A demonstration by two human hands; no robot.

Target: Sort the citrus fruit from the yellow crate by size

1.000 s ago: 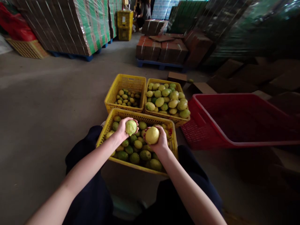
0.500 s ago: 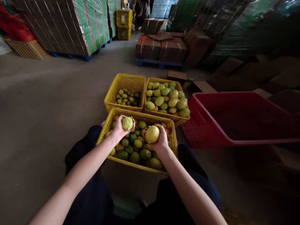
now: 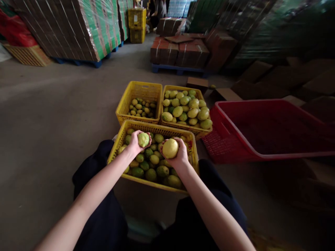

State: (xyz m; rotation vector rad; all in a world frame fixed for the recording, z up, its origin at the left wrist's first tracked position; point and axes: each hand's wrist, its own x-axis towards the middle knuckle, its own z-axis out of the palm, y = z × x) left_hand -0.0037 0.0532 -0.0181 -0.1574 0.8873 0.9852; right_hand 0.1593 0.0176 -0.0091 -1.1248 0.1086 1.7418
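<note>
My left hand [image 3: 135, 143] is closed around a greenish lemon [image 3: 143, 139], which faces up out of the fingers. In my right hand [image 3: 180, 156] rests a larger, yellower lemon [image 3: 170, 148], gripped from the right side. Both hands are above the near yellow crate [image 3: 157, 127], which holds many green and yellow lemons [image 3: 151, 175]. Behind it, a second yellow crate [image 3: 142, 84] on the left has smaller lemons [image 3: 139, 107] low inside. The third yellow crate [image 3: 183, 88], on the right, is heaped with large lemons [image 3: 193, 113].
A big red crate [image 3: 251, 153] stands to the right. Flat cardboard [image 3: 255, 71] lies behind it. Further back are bundled cartons on a blue pallet [image 3: 180, 69], a wrapped stack [image 3: 68, 28], stacked yellow crates [image 3: 137, 21] and a person [image 3: 159, 10].
The lemon in my left hand has turned slightly and shifted a little right and down. My right hand stays almost still with its lemon. The view has tilted slightly.
</note>
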